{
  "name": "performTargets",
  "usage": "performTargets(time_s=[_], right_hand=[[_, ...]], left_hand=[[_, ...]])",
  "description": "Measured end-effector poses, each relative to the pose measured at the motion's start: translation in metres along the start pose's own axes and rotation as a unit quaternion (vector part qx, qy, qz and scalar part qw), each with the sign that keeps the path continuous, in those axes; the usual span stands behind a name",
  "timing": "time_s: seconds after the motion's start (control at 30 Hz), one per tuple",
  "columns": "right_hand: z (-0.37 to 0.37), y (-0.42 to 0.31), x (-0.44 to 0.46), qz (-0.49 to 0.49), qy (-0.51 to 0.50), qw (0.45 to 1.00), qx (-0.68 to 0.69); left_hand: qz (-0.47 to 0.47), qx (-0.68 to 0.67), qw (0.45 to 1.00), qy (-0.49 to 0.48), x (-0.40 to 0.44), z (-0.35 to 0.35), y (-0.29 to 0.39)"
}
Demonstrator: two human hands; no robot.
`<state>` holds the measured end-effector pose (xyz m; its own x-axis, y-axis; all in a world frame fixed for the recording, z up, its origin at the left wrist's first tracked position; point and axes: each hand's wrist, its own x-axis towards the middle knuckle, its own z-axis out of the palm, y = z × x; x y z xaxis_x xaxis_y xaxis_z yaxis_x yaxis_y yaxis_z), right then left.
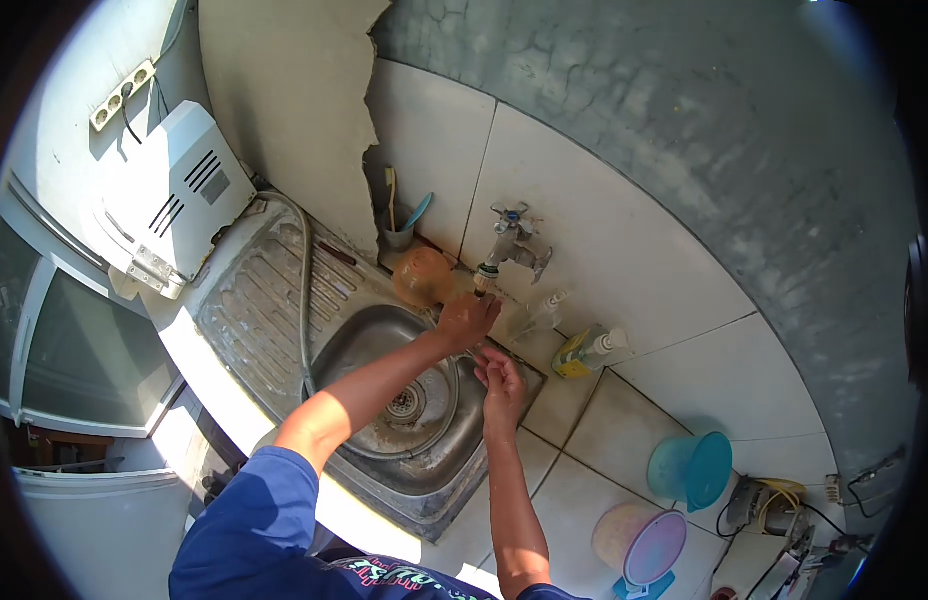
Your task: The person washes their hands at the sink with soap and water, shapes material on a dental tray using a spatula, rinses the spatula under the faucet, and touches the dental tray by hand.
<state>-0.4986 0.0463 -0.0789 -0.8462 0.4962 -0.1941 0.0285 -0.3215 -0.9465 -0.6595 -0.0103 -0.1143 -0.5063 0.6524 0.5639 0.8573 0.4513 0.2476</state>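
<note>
My left hand [469,322] is closed around the hose just below the connector [486,275] on the wall tap [519,240]. Its fingers hide part of the hose there. Slightly lower and to the right, my right hand [500,385] is over the sink's edge, with fingers loosely curled and nothing visible in them. Under both arms lies the steel sink [329,350], its drain [406,403] showing between them. The grey hose [306,300] crosses the ribbed drainboard and loops inside the basin.
An orange rounded object [422,277] and a cup [397,238] with brushes stand behind the sink. To the right are a clear bottle [544,312], a yellow-labelled pump bottle [584,355], and two plastic containers. A white appliance [184,190] stands at left.
</note>
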Motion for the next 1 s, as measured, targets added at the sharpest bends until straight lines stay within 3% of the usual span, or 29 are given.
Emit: performTargets(time_s=[0.07,0.1,0.13,0.17,0.2,0.27,0.3,0.33,0.37,0.4,0.47,0.57,0.63,0.73,0.9,1.0], right_hand=[[-0.006,0.010,0.008,0.003,0.010,1.000,0.007],[-0.008,0.018,0.015,-0.020,-0.004,0.997,-0.074],[-0.007,0.025,0.023,-0.043,-0.017,0.987,-0.155],[-0.004,0.027,0.029,-0.047,-0.014,0.988,-0.149],[0.002,0.029,0.038,-0.044,-0.037,0.982,-0.181],[0.014,0.042,0.060,-0.044,-0.058,0.975,-0.209],[0.021,0.054,0.070,0.013,-0.066,0.994,-0.087],[0.026,0.061,0.078,0.072,-0.074,0.994,0.036],[0.031,0.055,0.081,0.076,-0.074,0.994,0.036],[0.034,0.048,0.085,0.121,-0.095,0.987,0.055],[0.043,0.032,0.091,0.171,-0.114,0.976,0.071],[0.051,0.028,0.099,0.181,-0.061,0.982,-0.009],[0.048,0.039,0.106,0.065,-0.054,0.996,0.006],[0.053,0.016,0.094,0.096,-0.019,0.992,0.085],[0.050,0.000,0.091,0.088,-0.027,0.991,0.095],[0.048,0.004,0.099,0.060,-0.088,0.994,0.033]], left_hand=[[-0.019,0.061,0.983,-0.173,0.004,-0.060,0.014],[-0.013,0.064,0.982,-0.175,-0.003,-0.069,0.011],[-0.053,-0.018,0.991,-0.122,-0.010,-0.075,0.007],[-0.093,-0.101,0.988,-0.066,-0.013,-0.082,0.006],[-0.086,-0.098,0.989,-0.065,-0.013,-0.087,0.006],[-0.189,-0.104,0.976,0.000,-0.011,-0.103,0.010],[-0.188,-0.103,0.977,-0.001,-0.005,-0.108,0.008],[-0.148,-0.099,0.982,0.060,0.006,-0.112,0.003],[-0.109,-0.095,0.982,0.119,0.018,-0.119,0.003],[-0.113,-0.096,0.982,0.117,0.027,-0.124,0.005],[-0.243,-0.203,0.945,0.081,0.056,-0.144,0.021],[-0.253,-0.166,0.945,0.126,0.088,-0.144,0.030],[-0.216,-0.082,0.954,0.193,0.099,-0.136,0.031],[-0.240,-0.122,0.945,0.187,0.107,-0.124,0.030],[-0.275,-0.146,0.930,0.193,0.112,-0.127,0.030],[-0.277,-0.138,0.932,0.190,0.113,-0.130,0.028]])
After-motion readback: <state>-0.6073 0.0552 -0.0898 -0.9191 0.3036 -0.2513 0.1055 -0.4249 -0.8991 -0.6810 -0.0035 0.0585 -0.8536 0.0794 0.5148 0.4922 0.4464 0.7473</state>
